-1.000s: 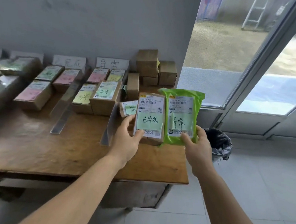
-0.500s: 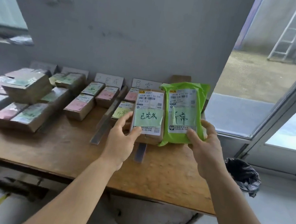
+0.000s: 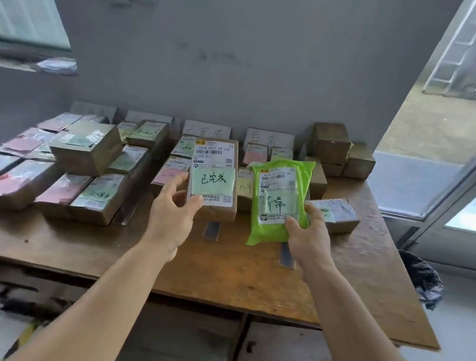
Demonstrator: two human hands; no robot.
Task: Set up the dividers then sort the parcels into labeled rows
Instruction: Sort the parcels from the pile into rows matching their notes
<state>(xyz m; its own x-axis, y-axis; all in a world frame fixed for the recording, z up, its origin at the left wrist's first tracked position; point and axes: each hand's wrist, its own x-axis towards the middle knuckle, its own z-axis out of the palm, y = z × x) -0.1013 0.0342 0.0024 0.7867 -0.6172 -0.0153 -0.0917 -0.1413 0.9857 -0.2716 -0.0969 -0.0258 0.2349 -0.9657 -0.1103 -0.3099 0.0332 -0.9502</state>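
My left hand [image 3: 173, 207] grips a brown box parcel [image 3: 215, 178] with a white shipping label and a green handwritten note, held upright above the table. My right hand [image 3: 307, 234] grips a bright green mailer bag [image 3: 279, 196] with its own green note, tilted beside the box. Clear plastic dividers [image 3: 286, 254] lie on the wooden table [image 3: 235, 274] between rows of parcels. White row labels [image 3: 207, 129] lean against the wall behind the rows. One small labeled box [image 3: 336, 214] lies just right of the bag.
Several rows of labeled boxes [image 3: 84, 149] fill the table's left half. Plain brown boxes [image 3: 331, 144] are stacked at the back right. A black bin bag [image 3: 423, 282] sits on the floor right of the table, by the glass door [image 3: 466, 180].
Both hands still hold the same two parcels. The view has swung left and pulled back, and the parcels now hang over the middle rows, the green bag lower than before.
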